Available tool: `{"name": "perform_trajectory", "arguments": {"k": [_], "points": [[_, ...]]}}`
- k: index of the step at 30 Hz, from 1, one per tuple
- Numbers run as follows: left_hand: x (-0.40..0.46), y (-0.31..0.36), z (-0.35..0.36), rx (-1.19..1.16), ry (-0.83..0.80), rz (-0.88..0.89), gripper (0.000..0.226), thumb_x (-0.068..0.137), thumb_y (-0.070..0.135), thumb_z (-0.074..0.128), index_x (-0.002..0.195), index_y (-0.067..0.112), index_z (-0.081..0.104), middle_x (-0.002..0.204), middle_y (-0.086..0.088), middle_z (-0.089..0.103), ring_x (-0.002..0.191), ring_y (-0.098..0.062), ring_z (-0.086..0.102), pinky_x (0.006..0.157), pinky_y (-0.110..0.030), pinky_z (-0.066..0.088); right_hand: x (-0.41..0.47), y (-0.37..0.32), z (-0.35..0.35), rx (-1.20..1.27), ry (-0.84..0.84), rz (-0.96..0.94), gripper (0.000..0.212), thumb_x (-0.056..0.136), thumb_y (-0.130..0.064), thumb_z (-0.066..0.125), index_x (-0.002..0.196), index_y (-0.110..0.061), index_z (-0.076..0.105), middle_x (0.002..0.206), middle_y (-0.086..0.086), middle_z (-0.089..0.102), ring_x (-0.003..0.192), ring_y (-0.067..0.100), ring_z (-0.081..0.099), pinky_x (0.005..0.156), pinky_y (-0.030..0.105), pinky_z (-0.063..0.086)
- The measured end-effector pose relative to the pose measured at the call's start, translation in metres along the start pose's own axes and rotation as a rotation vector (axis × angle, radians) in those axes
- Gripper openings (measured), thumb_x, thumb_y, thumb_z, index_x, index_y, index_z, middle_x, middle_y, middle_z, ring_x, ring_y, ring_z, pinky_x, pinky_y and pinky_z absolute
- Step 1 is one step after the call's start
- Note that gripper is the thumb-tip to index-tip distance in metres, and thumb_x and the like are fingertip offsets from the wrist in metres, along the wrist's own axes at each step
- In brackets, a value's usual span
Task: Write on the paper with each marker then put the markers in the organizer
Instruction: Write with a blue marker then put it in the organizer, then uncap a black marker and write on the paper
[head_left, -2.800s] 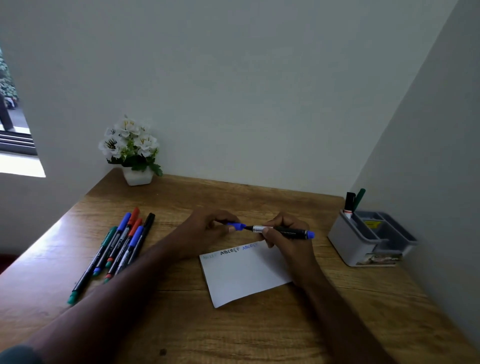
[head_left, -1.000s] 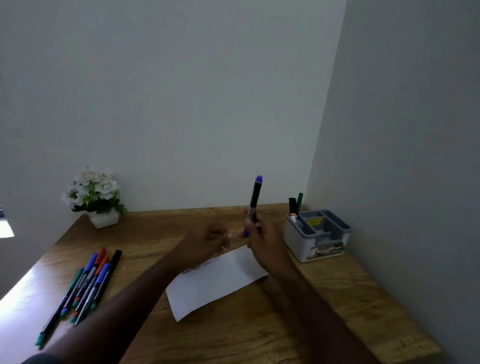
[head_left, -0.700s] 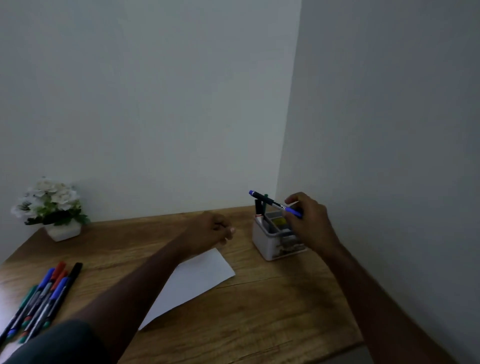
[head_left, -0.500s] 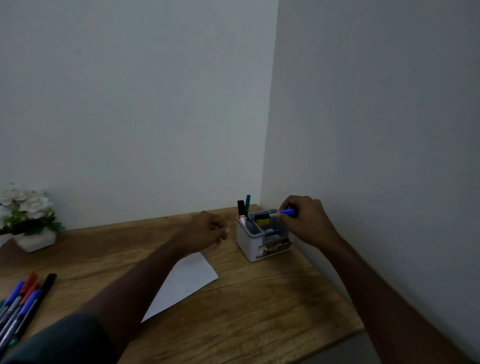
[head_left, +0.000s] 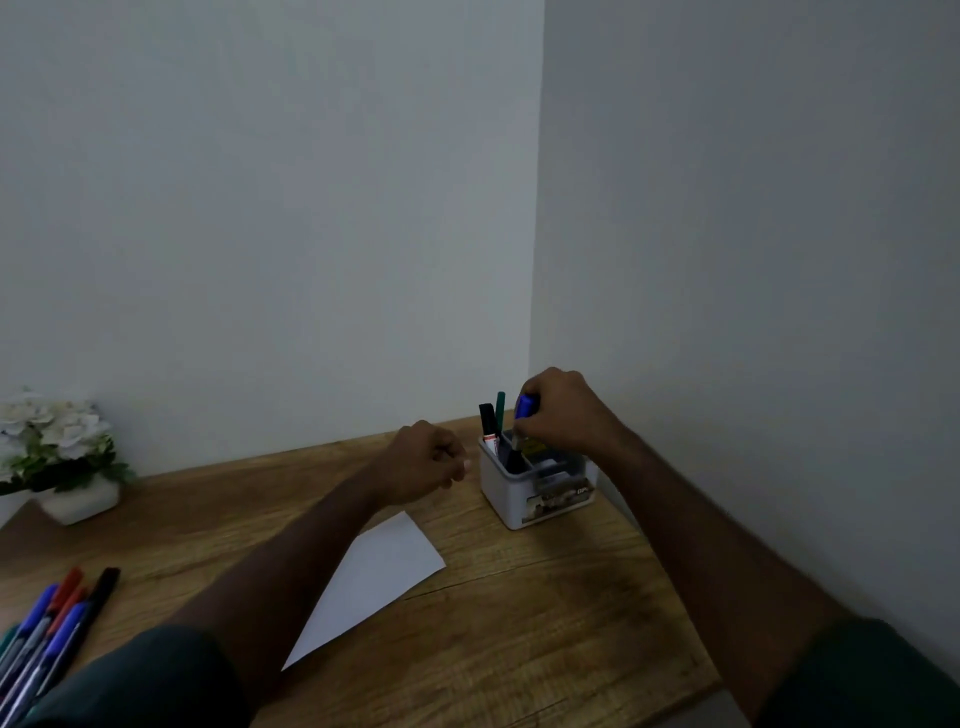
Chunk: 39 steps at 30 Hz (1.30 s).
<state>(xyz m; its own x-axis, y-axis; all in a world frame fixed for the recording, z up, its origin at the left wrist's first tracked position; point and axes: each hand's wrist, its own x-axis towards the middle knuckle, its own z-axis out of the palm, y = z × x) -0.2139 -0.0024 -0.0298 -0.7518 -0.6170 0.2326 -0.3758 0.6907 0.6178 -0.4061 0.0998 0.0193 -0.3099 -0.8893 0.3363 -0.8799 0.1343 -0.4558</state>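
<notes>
Now the right hand (head_left: 563, 410), its grip on the blue marker (head_left: 521, 422), should lower it upright into the organizer (head_left: 540, 496) beside 2 others; left hand (head_left: 427, 460) loosely curled, empty.

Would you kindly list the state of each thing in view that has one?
blue marker: upright, capped, lower end inside the organizer, held by the right hand.
left hand: loosely closed, holding nothing that shows.
organizer: upright, holding a black marker and a green marker.
paper: flat on the desk.
loose markers: lying capped at the left.
</notes>
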Motion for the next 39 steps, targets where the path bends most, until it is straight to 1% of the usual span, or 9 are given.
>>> {"name": "perform_trajectory", "arguments": {"k": [3, 9, 12, 17, 21, 25, 30, 35, 39], "points": [[0.0, -0.001, -0.003, 0.01, -0.008, 0.004, 0.016, 0.089, 0.021, 0.067, 0.093, 0.007, 0.073, 0.083, -0.002, 0.074, 0.07, -0.011, 0.071, 0.071, -0.028, 0.06, 0.01, -0.004, 0.012, 0.027, -0.023, 0.02, 0.033, 0.07, -0.02, 0.084, 0.099, -0.01, 0.071, 0.094, 0.004, 0.064, 0.08, 0.016, 0.063, 0.063, 0.019, 0.047], [-0.002, -0.006, -0.014, 0.009, 0.008, 0.006, 0.015, 0.089, 0.022, 0.068, 0.092, 0.008, 0.073, 0.083, -0.002, 0.074, 0.07, -0.011, 0.071, 0.068, -0.025, 0.059, 0.017, -0.009, 0.025, 0.077, 0.082, 0.077, 0.023, 0.073, -0.013, 0.082, 0.088, -0.022, 0.066, 0.102, 0.006, 0.066, 0.08, 0.014, 0.064, 0.06, 0.019, 0.047], [-0.009, -0.008, -0.02, 0.009, 0.024, 0.003, 0.015, 0.09, 0.022, 0.067, 0.092, 0.009, 0.073, 0.083, -0.002, 0.074, 0.07, -0.01, 0.07, 0.066, -0.021, 0.057, 0.011, -0.014, 0.026, 0.099, 0.118, 0.038, 0.018, 0.076, -0.01, 0.079, 0.084, -0.02, 0.066, 0.094, 0.003, 0.066, 0.078, 0.011, 0.061, 0.059, 0.016, 0.047], [-0.037, -0.018, -0.038, 0.015, 0.062, -0.028, 0.015, 0.089, 0.023, 0.068, 0.088, 0.009, 0.073, 0.075, 0.0, 0.073, 0.064, -0.009, 0.068, 0.063, -0.021, 0.056, -0.01, -0.05, 0.044, 0.167, 0.16, -0.095, 0.01, 0.075, -0.011, 0.078, 0.08, -0.015, 0.07, 0.074, -0.005, 0.065, 0.074, 0.012, 0.063, 0.071, 0.028, 0.055], [-0.078, -0.035, -0.06, 0.054, 0.103, -0.078, 0.013, 0.089, 0.028, 0.067, 0.083, 0.018, 0.073, 0.067, 0.003, 0.07, 0.057, -0.003, 0.06, 0.059, -0.025, 0.05, -0.025, -0.098, 0.083, 0.203, 0.057, -0.218, 0.005, 0.075, -0.012, 0.075, 0.077, -0.015, 0.071, 0.073, -0.007, 0.065, 0.07, 0.009, 0.06, 0.064, 0.023, 0.05], [-0.133, -0.065, -0.09, 0.154, 0.148, -0.165, 0.014, 0.088, 0.03, 0.067, 0.076, 0.023, 0.07, 0.061, 0.01, 0.063, 0.055, 0.001, 0.053, 0.055, -0.014, 0.037, -0.041, -0.151, 0.127, 0.22, -0.128, -0.342, 0.006, 0.081, -0.017, 0.071, 0.076, -0.014, 0.071, 0.073, -0.005, 0.066, 0.064, 0.004, 0.056, 0.054, 0.015, 0.038], [-0.211, -0.115, -0.134, 0.189, 0.334, -0.335, 0.008, 0.081, 0.023, 0.071, 0.073, 0.022, 0.072, 0.062, 0.008, 0.066, 0.059, 0.0, 0.058, 0.06, -0.024, 0.044, -0.061, -0.212, 0.18, 0.267, -0.284, -0.427, 0.014, 0.089, -0.015, 0.058, 0.093, -0.015, 0.071, 0.091, 0.002, 0.071, 0.083, 0.015, 0.064, 0.073, 0.031, 0.054], [-0.268, -0.151, -0.165, 0.181, 0.426, -0.468, 0.008, 0.075, 0.021, 0.069, 0.068, 0.022, 0.071, 0.066, 0.004, 0.069, 0.067, -0.017, 0.065, 0.065, -0.036, 0.053, -0.074, -0.268, 0.217, 0.292, -0.409, -0.46, 0.022, 0.092, -0.02, 0.054, 0.105, -0.026, 0.071, 0.112, 0.001, 0.069, 0.099, 0.017, 0.063, 0.08, 0.028, 0.05], [-0.286, -0.177, -0.167, 0.125, 0.495, -0.466, 0.002, 0.07, 0.027, 0.068, 0.07, 0.027, 0.07, 0.065, 0.004, 0.068, 0.065, -0.025, 0.066, 0.064, -0.047, 0.056, -0.082, -0.298, 0.237, 0.286, -0.493, -0.457, 0.022, 0.094, -0.026, 0.053, 0.11, -0.03, 0.07, 0.113, 0.0, 0.067, 0.102, 0.016, 0.06, 0.08, 0.031, 0.05]]}}
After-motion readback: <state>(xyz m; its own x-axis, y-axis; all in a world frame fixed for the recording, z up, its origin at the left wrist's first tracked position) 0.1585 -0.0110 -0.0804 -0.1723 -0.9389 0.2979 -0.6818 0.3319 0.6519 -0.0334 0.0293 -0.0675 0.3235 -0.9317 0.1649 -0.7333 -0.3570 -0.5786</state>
